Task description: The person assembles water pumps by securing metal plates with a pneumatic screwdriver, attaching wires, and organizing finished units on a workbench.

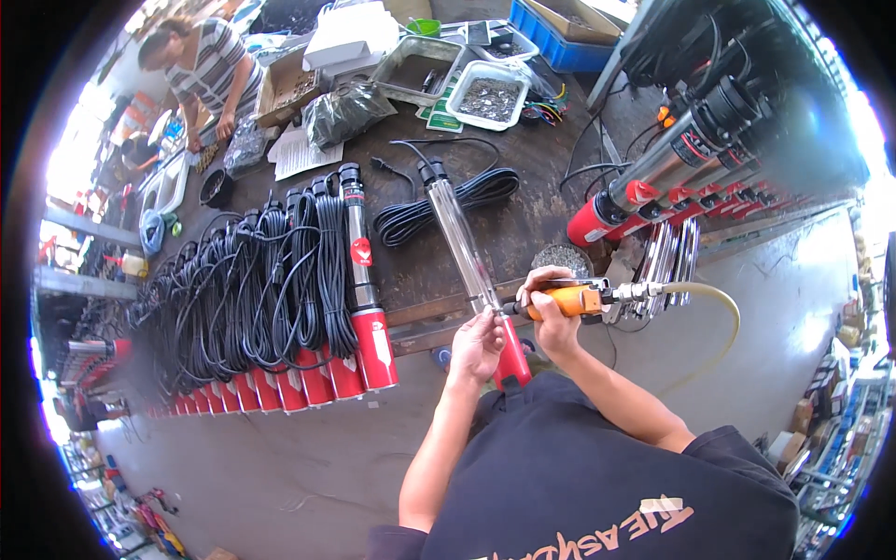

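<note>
A long submersible pump with a bare steel tube (pixel 462 238) and a red lower end (pixel 512 357) lies across the table edge toward me. My right hand (pixel 553 322) is wrapped round an orange air screwdriver (pixel 571 301), its tip against the pump's side where steel meets red. Close to that tip, my left hand (pixel 478 347) pinches thumb and fingers together at the tube; anything small between them is hidden. From the screwdriver's back runs a yellowish air hose (pixel 733 313). Black cable (pixel 448 207) lies coiled beside the tube.
Left stands a row of finished-looking pumps (pixel 373 350) with black cables. More pumps (pixel 597 219) lean at right, near loose steel strips (pixel 667 257). Beyond are a white tray of small metal parts (pixel 488 96), a grey tray (pixel 417 70) and a blue crate (pixel 560 47). Another person (pixel 210 70) works far left.
</note>
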Demonstrator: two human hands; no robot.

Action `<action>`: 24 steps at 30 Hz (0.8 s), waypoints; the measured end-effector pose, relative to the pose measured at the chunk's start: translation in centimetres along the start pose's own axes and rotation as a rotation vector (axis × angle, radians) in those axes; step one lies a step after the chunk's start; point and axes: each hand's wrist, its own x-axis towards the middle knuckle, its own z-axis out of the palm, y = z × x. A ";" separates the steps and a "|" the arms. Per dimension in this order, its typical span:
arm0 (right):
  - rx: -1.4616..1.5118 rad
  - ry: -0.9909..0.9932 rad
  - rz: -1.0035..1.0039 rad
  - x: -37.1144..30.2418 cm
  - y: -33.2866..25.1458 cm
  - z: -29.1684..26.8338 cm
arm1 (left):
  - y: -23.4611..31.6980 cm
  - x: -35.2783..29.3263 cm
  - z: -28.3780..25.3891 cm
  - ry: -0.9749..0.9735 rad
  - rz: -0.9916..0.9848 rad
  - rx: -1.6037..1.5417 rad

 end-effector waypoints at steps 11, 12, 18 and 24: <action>0.277 0.201 -0.001 -0.8 -0.3 -0.7 | 0.4 -0.8 1.7 0.027 -0.040 0.001; 0.298 0.221 0.006 -0.9 -0.3 -0.7 | 0.4 -0.7 1.9 0.036 -0.059 -0.012; 0.008 0.101 -0.041 -1.5 1.5 -1.7 | -0.1 1.1 1.7 0.203 -0.129 -0.076; -0.146 0.100 -0.056 -0.7 5.7 -2.7 | 0.4 3.3 1.4 0.375 -0.145 -0.026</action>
